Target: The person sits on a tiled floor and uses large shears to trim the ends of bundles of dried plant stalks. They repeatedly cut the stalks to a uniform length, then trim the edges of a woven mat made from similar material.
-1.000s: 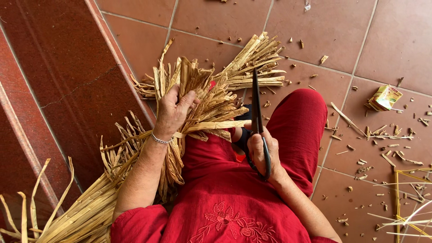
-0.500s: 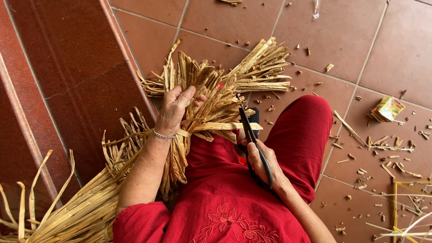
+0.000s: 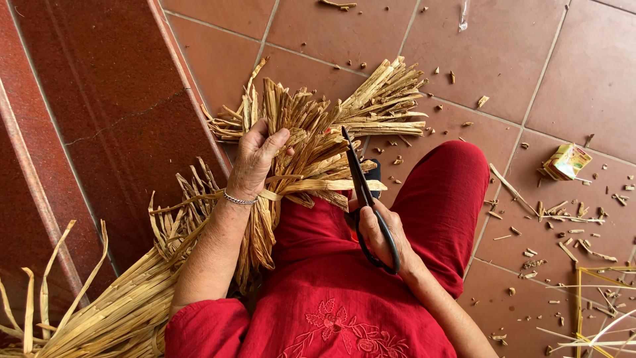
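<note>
My left hand [image 3: 253, 159], with a thin bracelet on its wrist, grips a thick bundle of dried straw-coloured leaf strips [image 3: 318, 136] where a strip is tied around it. The bundle's cut ends fan out over the tiled floor, and its long tail runs down to the lower left. My right hand [image 3: 379, 232] holds black scissors [image 3: 356, 176] by their handles. The blades point up and lie closed against the bundle's right side. Both hands rest above my lap in red clothing [image 3: 331, 292].
A dark red step [image 3: 99, 99] rises on the left. Short straw offcuts [image 3: 563, 225] litter the reddish floor tiles on the right. A small crumpled yellow carton [image 3: 565, 161] lies at the right, and thin yellow sticks [image 3: 589, 305] lie at the lower right.
The scissors have swung from upright beside the bundle to tilted left with blades against the straw. My left hand has stayed on the bundle, and the view has shifted slightly.
</note>
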